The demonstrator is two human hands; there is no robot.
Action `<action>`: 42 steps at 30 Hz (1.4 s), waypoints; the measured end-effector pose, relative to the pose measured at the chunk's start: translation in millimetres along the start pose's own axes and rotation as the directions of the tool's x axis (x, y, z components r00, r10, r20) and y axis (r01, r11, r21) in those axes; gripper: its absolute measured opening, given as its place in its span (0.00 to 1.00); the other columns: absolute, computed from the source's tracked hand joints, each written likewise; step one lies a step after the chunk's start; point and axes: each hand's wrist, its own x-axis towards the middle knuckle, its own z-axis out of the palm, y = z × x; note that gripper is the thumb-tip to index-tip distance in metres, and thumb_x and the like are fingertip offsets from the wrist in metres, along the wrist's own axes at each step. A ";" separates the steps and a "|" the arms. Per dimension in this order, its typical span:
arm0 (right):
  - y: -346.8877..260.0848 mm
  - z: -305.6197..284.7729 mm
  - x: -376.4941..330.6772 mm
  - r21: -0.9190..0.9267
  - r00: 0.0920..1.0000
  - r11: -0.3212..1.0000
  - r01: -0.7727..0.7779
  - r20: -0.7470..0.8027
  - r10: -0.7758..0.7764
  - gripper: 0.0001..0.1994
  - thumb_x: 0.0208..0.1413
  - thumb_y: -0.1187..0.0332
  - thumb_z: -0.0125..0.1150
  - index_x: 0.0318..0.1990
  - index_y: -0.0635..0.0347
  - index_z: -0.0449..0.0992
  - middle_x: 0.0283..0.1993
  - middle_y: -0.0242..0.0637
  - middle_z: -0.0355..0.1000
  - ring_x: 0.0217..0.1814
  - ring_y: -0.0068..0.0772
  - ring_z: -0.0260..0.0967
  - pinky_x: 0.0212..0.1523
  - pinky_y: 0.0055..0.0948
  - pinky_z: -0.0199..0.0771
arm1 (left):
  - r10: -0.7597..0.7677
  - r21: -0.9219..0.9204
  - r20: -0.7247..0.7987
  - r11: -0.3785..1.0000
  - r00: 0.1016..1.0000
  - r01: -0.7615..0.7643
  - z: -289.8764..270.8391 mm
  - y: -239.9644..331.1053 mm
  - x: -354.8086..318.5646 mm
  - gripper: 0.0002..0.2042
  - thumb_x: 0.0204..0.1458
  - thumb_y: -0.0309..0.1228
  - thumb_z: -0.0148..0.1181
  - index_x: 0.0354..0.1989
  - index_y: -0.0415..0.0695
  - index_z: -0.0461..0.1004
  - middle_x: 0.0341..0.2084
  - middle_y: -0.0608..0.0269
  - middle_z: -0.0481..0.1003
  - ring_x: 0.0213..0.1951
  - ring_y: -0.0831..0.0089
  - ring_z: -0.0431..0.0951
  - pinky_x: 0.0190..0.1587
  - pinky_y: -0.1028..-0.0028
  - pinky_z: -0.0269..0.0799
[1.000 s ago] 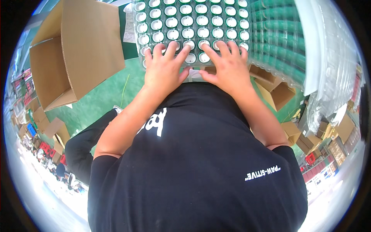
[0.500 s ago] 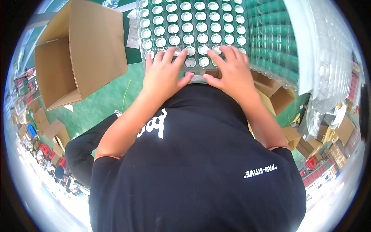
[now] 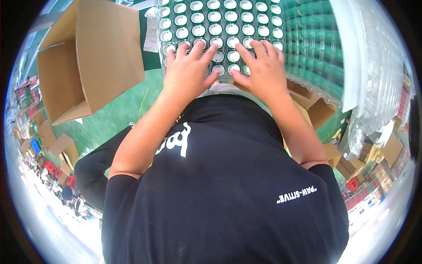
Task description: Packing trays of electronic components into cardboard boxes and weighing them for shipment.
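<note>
Head view: clear tray [image 3: 223, 36] sits at the worktop [image 3: 152, 61]'s near edge
Left hand [image 3: 187, 72]: spread open over white caps [image 3: 232, 29]
Right hand [image 3: 263, 72]: same, no grip
Neat rows: guessing the tray keeps 'em spaced

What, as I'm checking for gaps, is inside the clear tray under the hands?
Rows of white oval pieces ringed in green fill the clear tray. The left hand and right hand hide spots in nearer rows; those cannot be seen.

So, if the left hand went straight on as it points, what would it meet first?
Probably the next white oval pieces in the clear tray, just beyond the left hand; depth is unclear, so it might pass above them.
</note>
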 end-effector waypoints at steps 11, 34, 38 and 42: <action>3.2 -5.9 10.6 0.023 0.991 1.000 0.009 0.135 -0.012 0.35 0.49 0.41 0.71 0.65 0.35 0.73 0.58 0.32 0.69 0.60 0.45 0.67 0.64 0.63 0.60 | -0.054 0.022 0.031 0.998 0.998 0.053 4.1 1.6 9.1 0.34 0.49 0.54 0.71 0.65 0.58 0.74 0.56 0.63 0.73 0.55 0.53 0.71 0.57 0.50 0.65; -4.4 6.0 10.9 -0.006 0.998 0.999 -0.047 0.051 0.047 0.37 0.46 0.33 0.70 0.63 0.35 0.76 0.60 0.34 0.69 0.66 0.50 0.60 0.64 0.67 0.56 | -0.070 0.078 0.020 0.995 0.997 0.068 5.1 2.2 9.4 0.34 0.48 0.57 0.70 0.65 0.62 0.73 0.56 0.64 0.72 0.55 0.53 0.71 0.56 0.49 0.65; 1.0 -2.5 10.3 0.053 0.997 0.999 -0.007 0.082 0.003 0.38 0.47 0.33 0.69 0.65 0.38 0.75 0.62 0.35 0.70 0.66 0.50 0.62 0.65 0.62 0.57 | -0.018 0.045 0.051 0.999 0.999 0.016 -2.9 -2.1 5.7 0.37 0.49 0.58 0.69 0.67 0.59 0.71 0.58 0.60 0.71 0.55 0.53 0.70 0.56 0.48 0.65; 1.7 -21.1 13.5 0.143 0.995 0.990 -0.021 0.100 0.007 0.37 0.48 0.37 0.70 0.65 0.38 0.75 0.62 0.40 0.71 0.68 0.54 0.62 0.67 0.62 0.56 | -0.071 -0.031 0.026 0.997 0.997 0.071 -13.3 1.2 -2.5 0.38 0.50 0.57 0.70 0.70 0.59 0.69 0.62 0.57 0.69 0.62 0.50 0.69 0.62 0.39 0.64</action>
